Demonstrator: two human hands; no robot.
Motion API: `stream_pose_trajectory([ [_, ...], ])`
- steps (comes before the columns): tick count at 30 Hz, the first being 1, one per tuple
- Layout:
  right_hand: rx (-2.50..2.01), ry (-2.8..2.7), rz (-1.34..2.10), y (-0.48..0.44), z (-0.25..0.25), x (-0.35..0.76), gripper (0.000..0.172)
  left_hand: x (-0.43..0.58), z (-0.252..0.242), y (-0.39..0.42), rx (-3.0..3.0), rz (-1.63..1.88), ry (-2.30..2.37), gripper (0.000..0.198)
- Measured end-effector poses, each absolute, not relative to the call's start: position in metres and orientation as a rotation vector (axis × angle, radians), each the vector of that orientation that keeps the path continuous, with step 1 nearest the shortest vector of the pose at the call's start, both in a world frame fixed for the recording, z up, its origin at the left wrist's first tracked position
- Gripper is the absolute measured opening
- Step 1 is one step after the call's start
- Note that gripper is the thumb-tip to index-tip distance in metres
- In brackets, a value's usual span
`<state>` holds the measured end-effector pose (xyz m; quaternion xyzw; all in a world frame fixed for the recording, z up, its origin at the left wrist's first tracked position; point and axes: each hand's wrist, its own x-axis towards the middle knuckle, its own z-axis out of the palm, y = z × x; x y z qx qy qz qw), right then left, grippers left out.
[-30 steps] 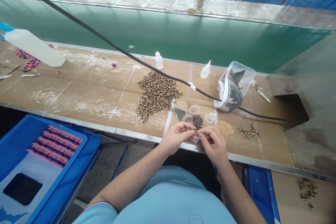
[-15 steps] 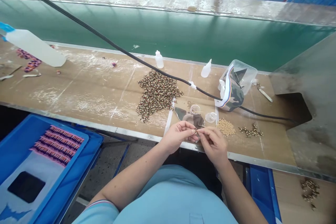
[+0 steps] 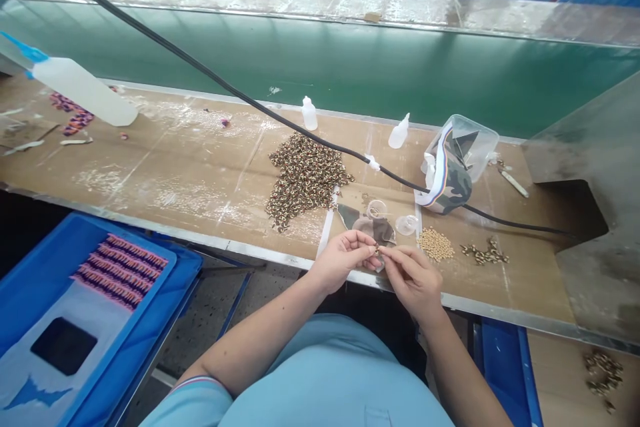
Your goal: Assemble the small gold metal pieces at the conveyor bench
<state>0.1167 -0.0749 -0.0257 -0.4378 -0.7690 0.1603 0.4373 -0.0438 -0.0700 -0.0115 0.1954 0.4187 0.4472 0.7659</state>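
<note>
Head view: a small brown piece (image 3: 377, 249) is pinched between thumb and forefinger of the left hand (image 3: 346, 259), over the near edge of the worktop (image 3: 200, 155); the right hand's (image 3: 416, 278) fingertips are set beside it, grip there can't be told. Camo scrap (image 3: 367, 224) behind is partly blocked by the hands. Main pile (image 3: 306, 180) is heaped midway along, its far part crossed by a black cable (image 3: 223, 84) slung diagonally toward the right end. Beige beads (image 3: 436, 244) and a loose cluster (image 3: 485, 252) are spread right of the hands. Two dropper bottles (image 3: 310, 115) are stood by the far edge; a clear tub (image 3: 484, 139), half covered by camo cloth (image 3: 454, 183), is placed toward the far right corner.
</note>
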Motion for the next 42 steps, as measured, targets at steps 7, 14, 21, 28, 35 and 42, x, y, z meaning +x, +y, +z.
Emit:
stream_pose_trajectory([
  [7,-1.177,-1.873,0.454,-0.072,-0.022,0.114,0.009,-0.045,-0.011,-0.069,0.459,0.934,0.930,0.038],
  [14,-1.163,-1.962,0.454,-0.071,-0.028,0.115,0.010,-0.044,-0.012,-0.069,0.477,0.923,0.937,0.036],
  [21,-1.117,-1.986,0.451,-0.070,-0.028,0.115,0.011,-0.045,-0.014,-0.069,0.509,0.929,0.943,0.035],
  [28,-1.169,-1.867,0.503,-0.074,-0.025,0.116,0.009,-0.042,-0.014,-0.073,0.560,1.014,0.924,0.038],
  [35,-1.180,-1.865,0.492,-0.078,-0.024,0.113,0.008,-0.039,-0.016,-0.083,0.743,1.133,1.023,0.035],
  [42,-1.090,-1.902,0.303,-0.080,-0.027,0.114,0.008,-0.038,-0.024,-0.087,0.866,1.152,1.010,0.023],
])
